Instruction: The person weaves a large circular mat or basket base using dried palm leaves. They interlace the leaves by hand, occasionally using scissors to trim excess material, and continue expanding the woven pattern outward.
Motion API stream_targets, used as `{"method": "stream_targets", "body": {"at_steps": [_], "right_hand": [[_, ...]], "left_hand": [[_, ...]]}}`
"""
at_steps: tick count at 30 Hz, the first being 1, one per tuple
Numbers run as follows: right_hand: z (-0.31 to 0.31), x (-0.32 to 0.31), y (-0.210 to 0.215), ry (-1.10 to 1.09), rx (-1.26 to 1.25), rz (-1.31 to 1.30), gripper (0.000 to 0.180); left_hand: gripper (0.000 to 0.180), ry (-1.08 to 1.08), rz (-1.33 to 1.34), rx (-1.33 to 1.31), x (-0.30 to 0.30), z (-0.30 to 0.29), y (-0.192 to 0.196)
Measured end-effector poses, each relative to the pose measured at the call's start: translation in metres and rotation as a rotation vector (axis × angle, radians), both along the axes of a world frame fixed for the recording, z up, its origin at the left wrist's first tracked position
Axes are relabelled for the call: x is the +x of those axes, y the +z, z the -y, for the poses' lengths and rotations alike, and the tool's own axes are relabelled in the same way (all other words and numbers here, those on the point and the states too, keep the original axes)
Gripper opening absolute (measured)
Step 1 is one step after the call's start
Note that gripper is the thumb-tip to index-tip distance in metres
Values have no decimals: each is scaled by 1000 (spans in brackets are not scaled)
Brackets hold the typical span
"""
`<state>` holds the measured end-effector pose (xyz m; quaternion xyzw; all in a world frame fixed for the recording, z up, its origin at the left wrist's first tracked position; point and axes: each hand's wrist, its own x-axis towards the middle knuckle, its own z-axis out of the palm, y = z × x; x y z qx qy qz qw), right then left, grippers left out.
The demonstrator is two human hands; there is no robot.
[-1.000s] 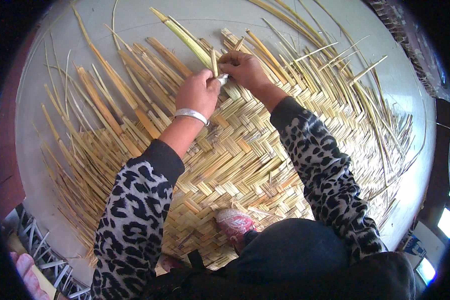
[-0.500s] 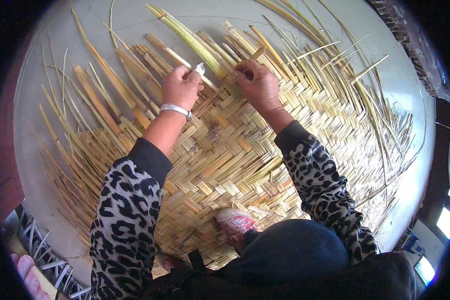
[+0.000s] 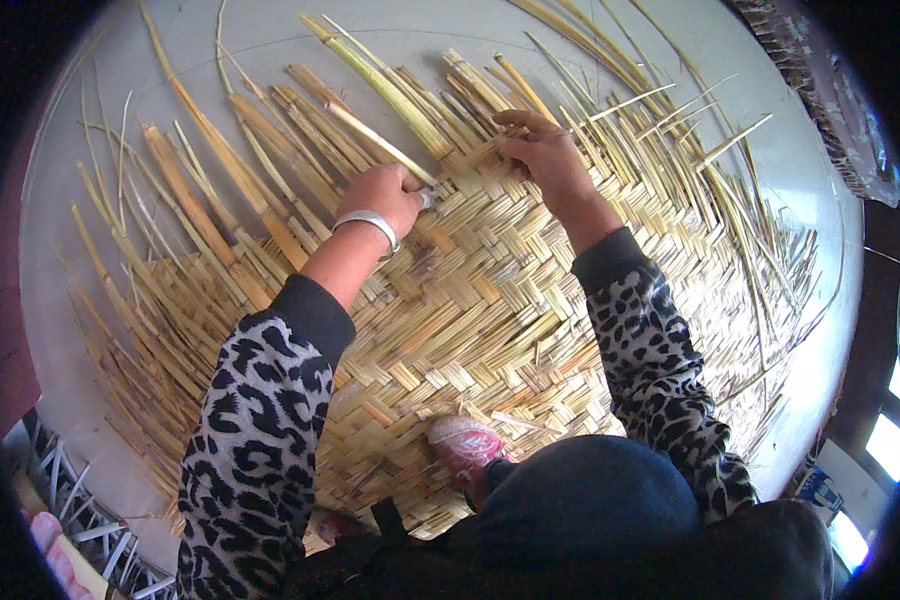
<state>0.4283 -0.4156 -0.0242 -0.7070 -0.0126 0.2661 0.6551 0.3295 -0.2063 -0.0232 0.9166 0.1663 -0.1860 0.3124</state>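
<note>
A large woven reed mat (image 3: 470,290) spreads over the pale surface, its loose reed strips fanning out at the far edge. My left hand (image 3: 382,200) is closed and low on the weave, beside the lower end of a pale round reed (image 3: 380,140). White material (image 3: 427,198) shows at its fingertips; whatever the fingers grip is hidden. To the right, my right hand (image 3: 550,160) is at the weave's far edge, thumb and forefinger apart above the strips. Between the hands, a wide green reed (image 3: 395,95) points away from me.
My foot in a pink and white shoe (image 3: 463,445) rests on the mat's near part. Long thin strips (image 3: 735,150) stick out at the right. Brown strips (image 3: 185,195) splay leftward. A white lattice rack (image 3: 80,500) stands at the lower left.
My left hand has moved down and slightly right onto the weave. My right hand has shifted right, its fingers spreading; the brown strip end earlier at its fingertips no longer sticks up.
</note>
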Motion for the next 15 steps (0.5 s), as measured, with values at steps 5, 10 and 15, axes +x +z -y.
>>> {"method": "stream_targets", "body": {"at_steps": [5,10,15], "right_hand": [[2,10,-3,105,-133,37,27],[-2,14,-17,154,-483,400,24],[0,9,-21,204,-636,549,25]], "left_hand": [[24,43,-33,-47,4,-1,-2],[24,54,17,1,2,1,-4],[16,350,177,-313,-16,5,-7]]}}
